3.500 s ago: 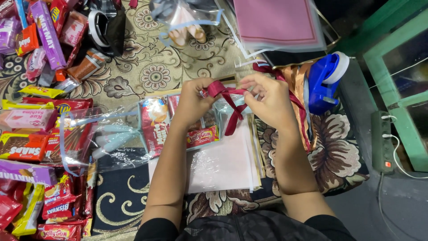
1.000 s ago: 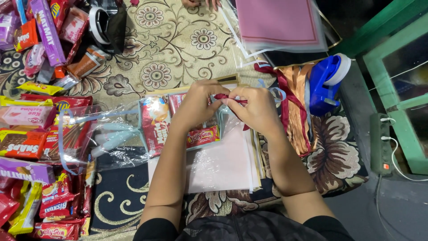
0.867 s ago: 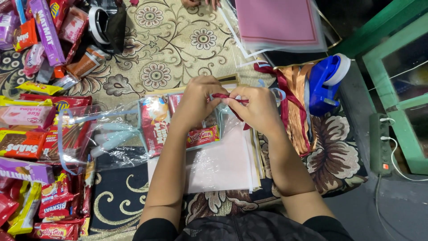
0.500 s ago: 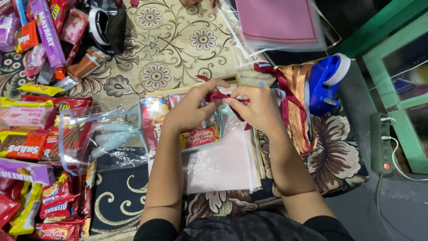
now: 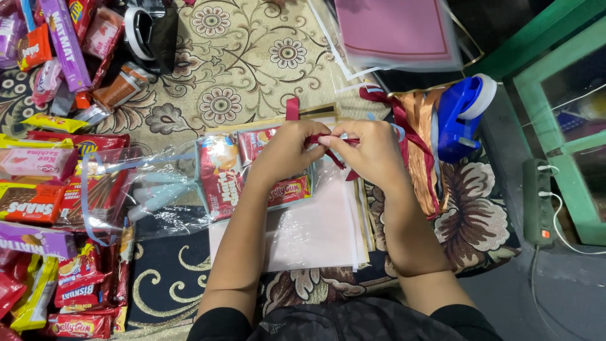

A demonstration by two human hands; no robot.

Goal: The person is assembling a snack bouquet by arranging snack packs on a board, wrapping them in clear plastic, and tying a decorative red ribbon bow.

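Observation:
My left hand (image 5: 287,151) and my right hand (image 5: 369,151) meet over a clear plastic bag of snack packets (image 5: 227,177). Both pinch a dark red ribbon (image 5: 328,142) at the bag's neck, fingertips touching. A loose end of the ribbon hangs down below my right hand. The bag lies on a stack of clear and pale sheets (image 5: 315,233) on the patterned carpet.
Many snack packets (image 5: 44,189) are heaped along the left edge. A blue tape dispenser (image 5: 461,117) and a bundle of orange and red ribbons (image 5: 420,136) lie to the right. A pink sheet in plastic (image 5: 398,28) sits at the top, a power strip (image 5: 541,202) at far right.
The ribbon loop that stood up between my hands has been drawn down tight. Both hands have stayed over the bag's neck, shifting slightly lower and closer together.

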